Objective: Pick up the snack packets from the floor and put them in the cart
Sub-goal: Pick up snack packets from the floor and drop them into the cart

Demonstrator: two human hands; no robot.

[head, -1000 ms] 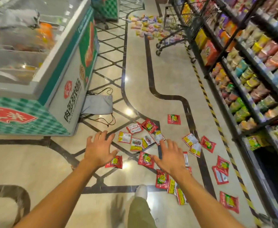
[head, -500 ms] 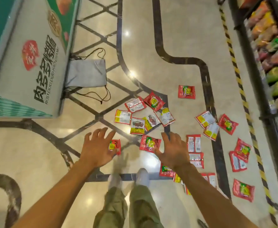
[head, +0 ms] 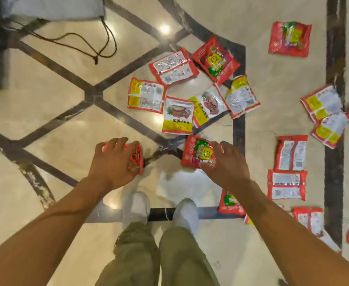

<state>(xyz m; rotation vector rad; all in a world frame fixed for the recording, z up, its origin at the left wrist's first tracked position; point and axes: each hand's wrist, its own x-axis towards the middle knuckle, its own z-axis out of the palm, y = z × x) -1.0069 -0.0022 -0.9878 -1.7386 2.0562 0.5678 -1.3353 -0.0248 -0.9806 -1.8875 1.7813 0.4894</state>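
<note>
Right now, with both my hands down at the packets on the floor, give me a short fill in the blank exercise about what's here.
1. The covered packet under the left hand is ___ in colour.
2. The right hand grips the labelled packet by its ___ edge.
3. Both shoes are ___.
4. The dark cord lies on the ___.

Missing words: red; right; white; floor.

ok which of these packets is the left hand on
The red packet by the left shoe, apart from the cluster; the left hand curls its fingers over it.
</note>
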